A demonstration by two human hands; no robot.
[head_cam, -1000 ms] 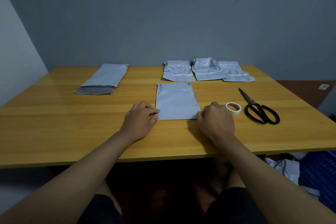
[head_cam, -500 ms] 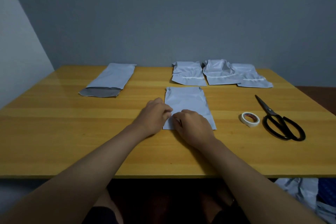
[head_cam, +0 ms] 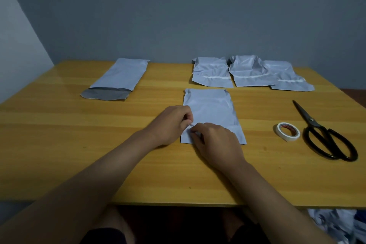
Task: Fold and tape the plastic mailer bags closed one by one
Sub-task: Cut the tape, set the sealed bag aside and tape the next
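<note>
At the table's (head_cam: 59, 154) far left lies an unfolded mailer bag (head_cam: 118, 79), well apart. Toward centre, the left hand (head_cam: 170, 125) and right hand (head_cam: 215, 142) meet at the near-left corner of the folded mailer bag (head_cam: 212, 111), fingers curled, pinching its edge; its long axis runs away from them. Tape roll (head_cam: 288, 131) and scissors (head_cam: 324, 134) lie rightward, nearer the right hand.

We see a yellowish wooden worktop (head_cam: 59, 144) with visible grain filling the middle of the frame. A plain grey-blue wall (head_cam: 198, 16) rises behind it, and a paler wall (head_cam: 15, 55) angles in at the left edge. At far right a strip of reddish-brown floor (head_cam: 354, 95) shows. The light is dim and even.
</note>
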